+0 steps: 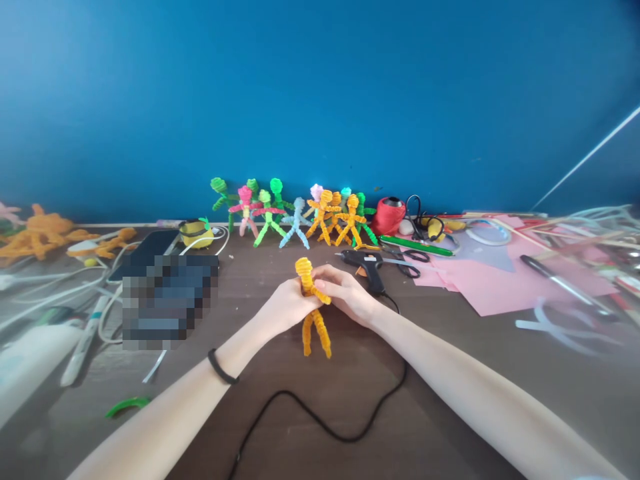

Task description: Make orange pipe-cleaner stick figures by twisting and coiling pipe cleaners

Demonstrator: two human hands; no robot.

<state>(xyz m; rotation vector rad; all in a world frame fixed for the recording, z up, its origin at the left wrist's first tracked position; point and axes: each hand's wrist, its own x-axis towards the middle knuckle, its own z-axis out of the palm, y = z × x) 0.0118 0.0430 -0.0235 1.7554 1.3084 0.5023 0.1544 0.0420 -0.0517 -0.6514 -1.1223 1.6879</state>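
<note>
An orange pipe-cleaner figure (315, 325) stands upright over the dark wooden table, head up and two legs hanging down. My left hand (285, 305) is closed round its body from the left. My right hand (346, 292) grips it from the right, fingers pinched on the arm and torso. A black band sits on my left wrist.
A row of several coloured pipe-cleaner figures (295, 217) leans against the blue wall. A black glue gun (367, 265) lies just behind my right hand, its cord (325, 420) looping under my arms. Scissors (407, 260), a red spool (389, 215) and pink paper (495, 280) lie right; a phone (145, 250) and cables left.
</note>
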